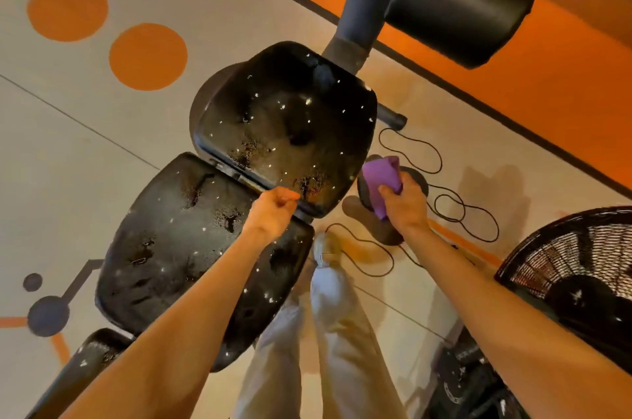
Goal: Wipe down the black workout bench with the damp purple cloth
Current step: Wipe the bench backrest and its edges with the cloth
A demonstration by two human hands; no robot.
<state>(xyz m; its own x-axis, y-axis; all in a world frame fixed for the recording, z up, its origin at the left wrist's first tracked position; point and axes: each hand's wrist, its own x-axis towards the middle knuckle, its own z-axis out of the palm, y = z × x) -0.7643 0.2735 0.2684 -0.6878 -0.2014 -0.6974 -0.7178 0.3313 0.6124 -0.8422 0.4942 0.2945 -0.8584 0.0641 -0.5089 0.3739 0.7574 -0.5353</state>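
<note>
The purple cloth (382, 179) is in the right hand (405, 203), which grips it with curled fingers so that the folded part stands up above the knuckles and a short end hangs below the thumb side. The cloth is off the black workout bench (212, 247), just beside the right edge of the seat pad (287, 124), and does not touch it. The left hand (275, 210) is closed in a loose fist and holds nothing; it is over the gap where the seat pad meets the longer back pad (178, 247), and I cannot tell if it touches the surface. Both pads are black, with many small white specks and some dull, wet-looking patches on them.

Beyond the hands, past the seat pad, a grey post rises to two black roller pads (458, 4). Under the right hand there is a dark round base on the floor, and a thin black cable (455, 210) makes loops on the floor beside it. To the right of the right forearm stands a black fan (578, 275) with a wire grille. Between the two forearms the person's light trousers (328, 333) and one shoe are visible. The floor (85, 131) is pale with orange circles to the left of the left hand and an orange band far beyond the right hand.
</note>
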